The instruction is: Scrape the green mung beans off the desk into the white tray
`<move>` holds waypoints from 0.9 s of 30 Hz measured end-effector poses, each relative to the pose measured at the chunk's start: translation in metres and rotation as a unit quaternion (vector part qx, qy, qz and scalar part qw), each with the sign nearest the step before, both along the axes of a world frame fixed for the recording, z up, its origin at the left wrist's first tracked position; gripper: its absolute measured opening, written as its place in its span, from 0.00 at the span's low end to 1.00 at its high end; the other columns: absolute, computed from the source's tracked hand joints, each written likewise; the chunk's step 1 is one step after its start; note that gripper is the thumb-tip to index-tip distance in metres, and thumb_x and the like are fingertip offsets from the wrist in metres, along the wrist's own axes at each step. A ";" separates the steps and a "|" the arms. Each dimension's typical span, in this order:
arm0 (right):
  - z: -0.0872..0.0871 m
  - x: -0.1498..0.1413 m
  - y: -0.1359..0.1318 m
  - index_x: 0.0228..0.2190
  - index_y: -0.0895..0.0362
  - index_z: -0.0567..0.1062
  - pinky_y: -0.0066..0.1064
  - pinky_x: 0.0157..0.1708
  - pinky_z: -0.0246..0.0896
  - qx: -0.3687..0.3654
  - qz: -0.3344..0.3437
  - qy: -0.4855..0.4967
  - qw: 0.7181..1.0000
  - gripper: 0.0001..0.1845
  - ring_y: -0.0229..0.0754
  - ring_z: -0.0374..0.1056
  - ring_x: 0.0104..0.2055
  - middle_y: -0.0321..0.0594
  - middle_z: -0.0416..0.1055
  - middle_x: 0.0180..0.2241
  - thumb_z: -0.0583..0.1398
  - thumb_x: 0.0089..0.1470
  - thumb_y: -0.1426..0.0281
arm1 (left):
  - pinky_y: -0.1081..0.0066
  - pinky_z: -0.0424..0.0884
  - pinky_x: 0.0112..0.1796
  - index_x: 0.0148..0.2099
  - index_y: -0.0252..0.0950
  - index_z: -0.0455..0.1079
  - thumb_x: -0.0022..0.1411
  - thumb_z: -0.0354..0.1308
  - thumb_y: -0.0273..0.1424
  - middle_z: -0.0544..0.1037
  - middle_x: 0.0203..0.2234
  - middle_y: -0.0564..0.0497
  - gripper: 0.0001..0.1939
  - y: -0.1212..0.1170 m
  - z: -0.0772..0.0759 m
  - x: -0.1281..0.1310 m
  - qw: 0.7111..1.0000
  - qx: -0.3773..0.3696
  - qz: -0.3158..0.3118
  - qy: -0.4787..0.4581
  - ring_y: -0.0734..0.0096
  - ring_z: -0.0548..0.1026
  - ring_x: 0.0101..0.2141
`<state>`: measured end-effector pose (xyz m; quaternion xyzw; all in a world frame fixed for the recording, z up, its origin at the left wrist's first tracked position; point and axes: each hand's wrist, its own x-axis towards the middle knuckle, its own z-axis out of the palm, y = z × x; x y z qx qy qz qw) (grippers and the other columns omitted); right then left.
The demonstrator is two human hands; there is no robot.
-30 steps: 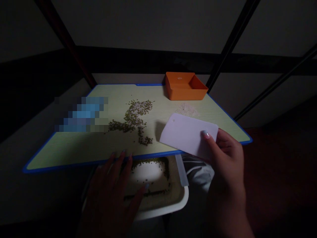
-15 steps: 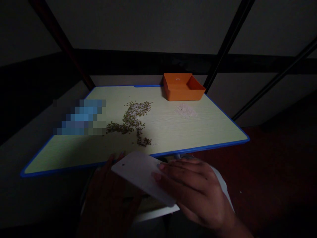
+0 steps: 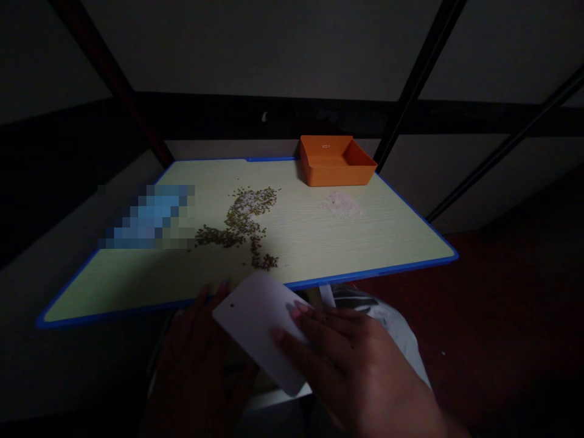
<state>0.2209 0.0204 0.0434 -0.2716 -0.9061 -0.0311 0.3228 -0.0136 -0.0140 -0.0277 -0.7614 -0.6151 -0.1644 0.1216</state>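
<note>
The right hand (image 3: 360, 371) grasped a white plastic scraper (image 3: 258, 331), with the fingertips pressed flat on its upper face and the thumb out of view. The left hand (image 3: 196, 359) lay beneath the scraper's near side, fingers extended; whether it gripped the scraper could not be determined. The scraper was located just over the near blue rim of the table (image 3: 365, 271), short of the mung beans (image 3: 239, 222), which lay in a loose, winding band. A small pile of white grains (image 3: 341, 204) lay right of the band, near an orange tray (image 3: 331, 161) at the far edge.

Hazards: the scraper could slip from a loose hold — only fingertips showed on it. An edge brought down too fast onto the band could scatter beans past the rim.

Orientation: the scraper's long axis ran diagonally — its holed end pointed up and left toward the table, its opposite end down and right toward the person's body.
</note>
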 end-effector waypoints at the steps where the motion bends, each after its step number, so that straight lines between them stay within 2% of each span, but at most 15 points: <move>1: 0.000 0.002 -0.001 0.48 0.63 0.79 0.41 0.42 0.80 -0.001 -0.004 -0.008 1.000 0.18 0.52 0.79 0.45 0.53 0.81 0.45 0.52 0.65 0.77 | 0.40 0.61 0.60 0.70 0.41 0.43 0.61 0.50 0.41 0.62 0.65 0.38 0.38 0.000 0.001 0.000 1.000 -0.002 0.003 0.002 0.41 0.55 0.67; 3: 0.001 0.005 -0.002 0.48 0.63 0.79 0.41 0.41 0.80 -0.002 -0.016 -0.012 1.000 0.18 0.52 0.79 0.44 0.53 0.80 0.45 0.52 0.65 0.77 | 0.39 0.62 0.59 0.69 0.37 0.47 0.62 0.50 0.41 0.63 0.64 0.34 0.36 0.001 0.003 0.000 1.000 -0.001 -0.005 0.008 0.39 0.58 0.65; 7: 0.003 0.011 0.000 0.47 0.63 0.80 0.41 0.42 0.80 0.000 -0.029 -0.014 0.999 0.18 0.52 0.80 0.43 0.53 0.81 0.44 0.52 0.64 0.77 | 0.39 0.64 0.57 0.66 0.36 0.52 0.63 0.50 0.42 0.66 0.62 0.33 0.33 0.004 0.004 -0.004 0.999 0.006 -0.022 0.027 0.37 0.61 0.63; 13: 0.004 0.020 0.007 0.49 0.65 0.80 0.41 0.41 0.80 -0.006 -0.048 -0.033 0.998 0.20 0.53 0.80 0.41 0.54 0.81 0.42 0.52 0.61 0.79 | 0.40 0.63 0.58 0.71 0.35 0.42 0.64 0.49 0.44 0.64 0.63 0.33 0.40 0.004 0.001 -0.003 0.999 0.015 -0.008 0.041 0.40 0.60 0.64; 18: 0.002 0.024 0.011 0.49 0.66 0.80 0.44 0.38 0.80 -0.006 -0.066 -0.039 0.997 0.20 0.57 0.80 0.42 0.58 0.81 0.43 0.53 0.60 0.79 | 0.40 0.62 0.58 0.72 0.35 0.42 0.64 0.48 0.44 0.63 0.64 0.34 0.39 0.002 0.002 0.000 0.999 0.005 -0.003 0.034 0.40 0.59 0.65; 22: 0.004 0.027 0.010 0.49 0.66 0.79 0.44 0.38 0.80 -0.017 -0.059 -0.032 0.998 0.21 0.57 0.80 0.41 0.57 0.81 0.41 0.54 0.59 0.79 | 0.39 0.63 0.58 0.72 0.36 0.42 0.64 0.48 0.44 0.64 0.64 0.34 0.39 0.002 0.002 -0.001 0.999 0.015 -0.002 0.032 0.40 0.60 0.65; 27: 0.007 0.029 0.005 0.50 0.67 0.79 0.45 0.40 0.79 -0.034 -0.052 -0.022 0.998 0.21 0.57 0.80 0.42 0.57 0.81 0.42 0.54 0.58 0.80 | 0.41 0.64 0.58 0.73 0.38 0.37 0.64 0.49 0.44 0.62 0.65 0.35 0.42 0.004 0.001 -0.007 0.998 0.010 -0.016 0.054 0.41 0.59 0.66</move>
